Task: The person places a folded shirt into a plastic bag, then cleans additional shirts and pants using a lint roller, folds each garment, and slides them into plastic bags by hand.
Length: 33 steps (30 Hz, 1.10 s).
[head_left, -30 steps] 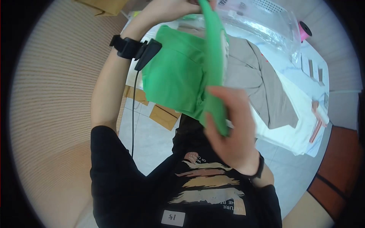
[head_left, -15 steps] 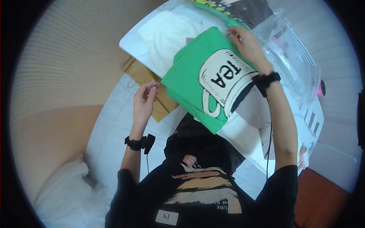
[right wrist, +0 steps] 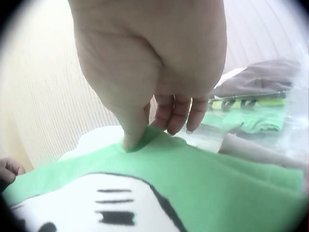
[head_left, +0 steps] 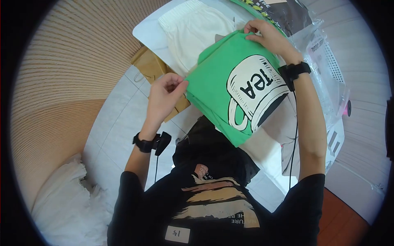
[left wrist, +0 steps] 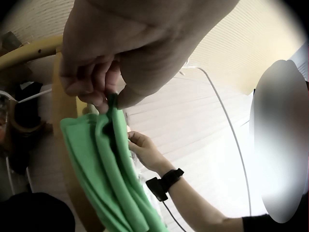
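A folded green garment (head_left: 213, 78) with a white cup print reading "TEA" is held above the table, print side up. The left hand (head_left: 162, 96) pinches its left corner between thumb and fingers; in the left wrist view that hand (left wrist: 130, 53) grips the cloth's folded layers. At the upper edge, the right hand (head_left: 271, 39) pinches the fabric. The right wrist view shows the right thumb (right wrist: 133, 130) pressed on the green cloth (right wrist: 203, 183), the fingertips behind it.
White clothing (head_left: 197, 30) lies on the white table (head_left: 150, 30). Grey cloth sits under the green garment. Clear plastic packaging (head_left: 324, 78) and a pink spool (head_left: 348, 108) are on the right. Brown paper bags (head_left: 150, 65) stand below the table's left edge.
The green garment turned from edge-on to print side up, and the right hand moved to its upper edge. The left hand, apart from the cloth half a second ago, now pinches its left corner.
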Each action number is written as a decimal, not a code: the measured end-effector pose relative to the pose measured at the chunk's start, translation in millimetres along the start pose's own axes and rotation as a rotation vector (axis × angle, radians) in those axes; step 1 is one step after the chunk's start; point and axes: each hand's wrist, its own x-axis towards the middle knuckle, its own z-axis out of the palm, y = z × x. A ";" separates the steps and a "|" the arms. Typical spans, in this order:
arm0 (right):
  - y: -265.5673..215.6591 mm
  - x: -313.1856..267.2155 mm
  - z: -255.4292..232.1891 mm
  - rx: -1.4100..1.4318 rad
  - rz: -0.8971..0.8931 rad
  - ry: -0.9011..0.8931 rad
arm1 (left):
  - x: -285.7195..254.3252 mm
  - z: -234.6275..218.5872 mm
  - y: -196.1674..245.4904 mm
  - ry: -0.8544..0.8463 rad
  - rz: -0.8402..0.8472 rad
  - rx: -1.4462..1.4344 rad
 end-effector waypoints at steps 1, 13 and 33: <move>-2.3 -0.2 -5.6 0.000 0.009 -0.007 | -3.0 -4.2 13.4 -0.049 -0.058 -0.097; -130.9 -120.1 0.4 0.028 0.156 0.139 | -39.0 -0.9 -36.9 0.020 -0.149 -0.157; -241.0 -241.2 159.3 0.217 0.523 0.684 | -22.3 32.3 -12.7 -0.019 -0.165 -0.385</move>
